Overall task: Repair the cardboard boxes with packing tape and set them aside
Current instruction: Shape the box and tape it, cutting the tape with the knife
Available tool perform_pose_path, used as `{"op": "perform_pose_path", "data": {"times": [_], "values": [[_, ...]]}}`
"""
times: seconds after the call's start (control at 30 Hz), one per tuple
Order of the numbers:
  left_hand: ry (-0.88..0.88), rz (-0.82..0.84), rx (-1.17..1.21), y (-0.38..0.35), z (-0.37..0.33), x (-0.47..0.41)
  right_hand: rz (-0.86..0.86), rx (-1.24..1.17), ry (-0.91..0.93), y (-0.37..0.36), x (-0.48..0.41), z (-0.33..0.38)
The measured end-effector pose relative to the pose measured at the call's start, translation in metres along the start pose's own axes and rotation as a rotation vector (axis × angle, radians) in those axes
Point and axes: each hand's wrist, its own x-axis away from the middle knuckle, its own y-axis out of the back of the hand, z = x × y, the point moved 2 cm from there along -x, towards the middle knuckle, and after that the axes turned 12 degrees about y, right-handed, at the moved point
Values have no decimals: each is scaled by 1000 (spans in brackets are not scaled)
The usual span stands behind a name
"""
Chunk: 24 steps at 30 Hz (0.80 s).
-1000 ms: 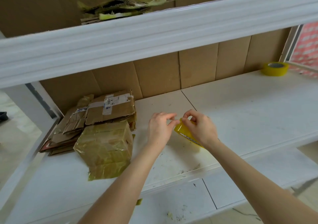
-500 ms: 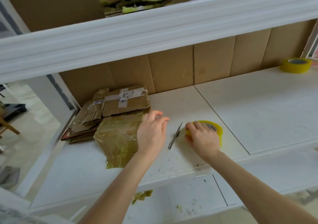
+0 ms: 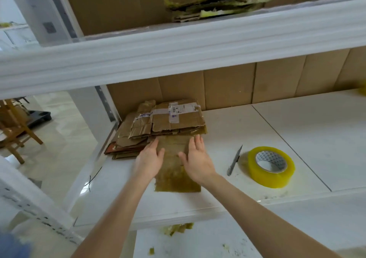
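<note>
A person's left hand and right hand, fingers straight and gripping nothing, lie on either side of a tape-covered flattened box near the shelf's front edge. It looks repaired but not set aside. The stack of worn boxes behind it awaits; the tape roll and cutter lie idle to the right.

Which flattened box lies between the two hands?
The glossy tape-covered box, lying alone in front of the stack, between the left hand and right hand; the labelled box tops that stack, untouched.
</note>
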Motion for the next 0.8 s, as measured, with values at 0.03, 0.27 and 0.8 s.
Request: {"op": "perform_pose_path", "data": {"times": [0.03, 0.27, 0.8], "values": [[16, 3, -3, -2, 3, -1, -15, -25, -34, -6, 1, -2], [77, 68, -47, 2, 8, -16, -44, -191, -239, -2, -7, -16], [147, 207, 481, -16, -3, 50, 40, -19, -82, 52, 23, -48]]}}
